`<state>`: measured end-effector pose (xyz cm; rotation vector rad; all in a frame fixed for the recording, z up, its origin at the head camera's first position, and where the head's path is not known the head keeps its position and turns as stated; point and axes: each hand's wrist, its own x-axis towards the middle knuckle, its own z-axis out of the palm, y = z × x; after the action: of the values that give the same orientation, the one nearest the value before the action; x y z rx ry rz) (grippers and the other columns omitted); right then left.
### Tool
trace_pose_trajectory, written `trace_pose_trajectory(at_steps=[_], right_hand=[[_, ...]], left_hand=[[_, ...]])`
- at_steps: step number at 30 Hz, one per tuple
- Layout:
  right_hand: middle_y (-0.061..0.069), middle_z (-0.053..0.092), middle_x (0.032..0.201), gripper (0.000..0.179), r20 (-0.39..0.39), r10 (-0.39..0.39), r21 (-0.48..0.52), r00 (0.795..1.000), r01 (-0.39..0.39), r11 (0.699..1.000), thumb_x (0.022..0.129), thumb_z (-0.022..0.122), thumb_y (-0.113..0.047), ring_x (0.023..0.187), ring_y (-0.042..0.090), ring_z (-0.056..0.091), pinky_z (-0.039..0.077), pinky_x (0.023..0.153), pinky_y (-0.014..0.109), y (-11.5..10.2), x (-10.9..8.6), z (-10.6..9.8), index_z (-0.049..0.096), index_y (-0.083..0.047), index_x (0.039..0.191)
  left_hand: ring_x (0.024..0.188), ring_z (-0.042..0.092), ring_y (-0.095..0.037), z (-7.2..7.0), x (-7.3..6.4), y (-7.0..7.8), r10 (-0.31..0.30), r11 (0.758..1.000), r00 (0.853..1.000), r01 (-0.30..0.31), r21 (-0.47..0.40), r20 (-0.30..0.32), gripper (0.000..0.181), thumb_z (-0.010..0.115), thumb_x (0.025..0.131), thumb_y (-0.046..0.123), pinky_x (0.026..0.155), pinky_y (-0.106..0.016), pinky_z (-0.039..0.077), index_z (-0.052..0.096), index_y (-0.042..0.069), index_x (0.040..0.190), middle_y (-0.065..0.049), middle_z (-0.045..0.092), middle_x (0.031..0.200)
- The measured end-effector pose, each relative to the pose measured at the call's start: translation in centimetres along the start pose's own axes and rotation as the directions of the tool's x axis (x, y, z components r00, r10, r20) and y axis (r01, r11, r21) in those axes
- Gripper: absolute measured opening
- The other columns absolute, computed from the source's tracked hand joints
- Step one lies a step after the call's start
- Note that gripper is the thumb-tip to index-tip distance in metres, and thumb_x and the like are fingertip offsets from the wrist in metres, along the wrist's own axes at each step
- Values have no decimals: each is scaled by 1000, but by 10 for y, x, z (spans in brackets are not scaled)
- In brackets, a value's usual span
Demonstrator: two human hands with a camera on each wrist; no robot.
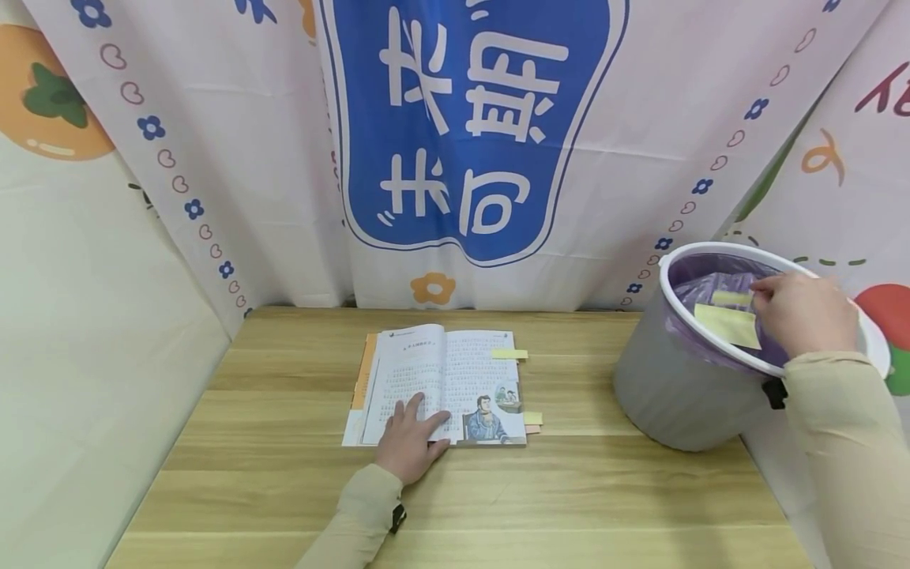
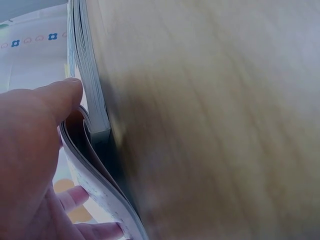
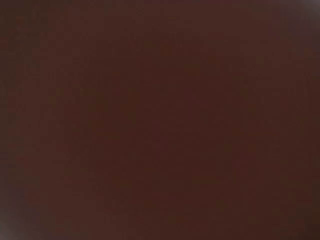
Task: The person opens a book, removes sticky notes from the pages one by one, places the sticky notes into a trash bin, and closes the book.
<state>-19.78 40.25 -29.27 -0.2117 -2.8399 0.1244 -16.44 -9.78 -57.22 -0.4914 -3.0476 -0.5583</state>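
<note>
An open book (image 1: pixel 479 371) lies on the table, with yellow sticky tabs (image 1: pixel 509 354) jutting from its right edge. My left hand (image 1: pixel 408 446) rests on the lower part of the book, its fingers spread over the left page. In the left wrist view, the thumb (image 2: pixel 65 95) lies along the book's bottom edge, where the pages bulge. Over the mouth of a grey trash bin (image 1: pixel 682 395), my right hand (image 1: pixel 810 312) pinches a small yellow sticky tab (image 1: pixel 731 298), blurred. Just below it, a larger yellow paper (image 1: pixel 728 325) lies at the bin's rim. The right wrist view is dark.
A purple bag (image 1: pixel 700 269) lines the bin, which stands tilted at the table's right edge under a white rim. Behind the wooden table (image 1: pixel 284 474) hangs a printed curtain (image 1: pixel 270 158) with a blue sign.
</note>
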Motion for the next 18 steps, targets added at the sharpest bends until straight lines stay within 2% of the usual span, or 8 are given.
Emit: trace_pose_trajectory(at_steps=[4, 9, 12, 16, 18], right_hand=[[33, 65, 102, 31, 16, -26, 10, 1000, 26, 1000, 90, 56, -15, 75, 53, 57, 44, 52, 62, 2, 1, 2, 71, 1, 111], [35, 63, 106, 32, 20, -16, 3, 1000, 16, 1000, 91, 54, -15, 79, 53, 57, 44, 56, 62, -4, -3, -3, 69, 2, 114], [35, 64, 98, 32, 7, -5, 21, 1000, 5, 1000, 93, 54, -16, 71, 47, 55, 42, 49, 53, -13, -9, -11, 68, 3, 116], [31, 65, 84, 30, -96, -42, 75, 995, 50, 996, 94, 56, -17, 56, 36, 48, 32, 40, 41, -29, -19, -20, 70, 2, 114], [29, 66, 82, 27, -189, -89, 98, 978, 109, 989, 93, 58, -16, 51, 34, 46, 30, 39, 41, -40, -25, -22, 72, 1, 109]], left_hand=[[132, 30, -62, 1, 0, -1, -5, 1000, 1000, 5, 7, 12, 46, 65, 93, 49, 101, -69, 36, 61, 30, 134, -23, 33, 152], [134, 28, -61, -1, 1, -1, -16, 1000, 999, 16, 12, 39, 46, 63, 94, 49, 103, -68, 35, 60, 31, 136, -22, 32, 154], [134, 28, -61, -2, 2, 1, -19, 1000, 999, 18, 12, 45, 46, 63, 94, 49, 103, -68, 35, 60, 31, 137, -22, 32, 154], [133, 29, -61, -3, 1, 2, -15, 1000, 999, 14, 8, 37, 46, 63, 94, 48, 102, -69, 35, 60, 29, 136, -23, 33, 153], [133, 29, -61, -3, 1, 2, -13, 1000, 999, 13, 9, 34, 45, 63, 94, 47, 102, -69, 35, 60, 29, 136, -23, 34, 153]])
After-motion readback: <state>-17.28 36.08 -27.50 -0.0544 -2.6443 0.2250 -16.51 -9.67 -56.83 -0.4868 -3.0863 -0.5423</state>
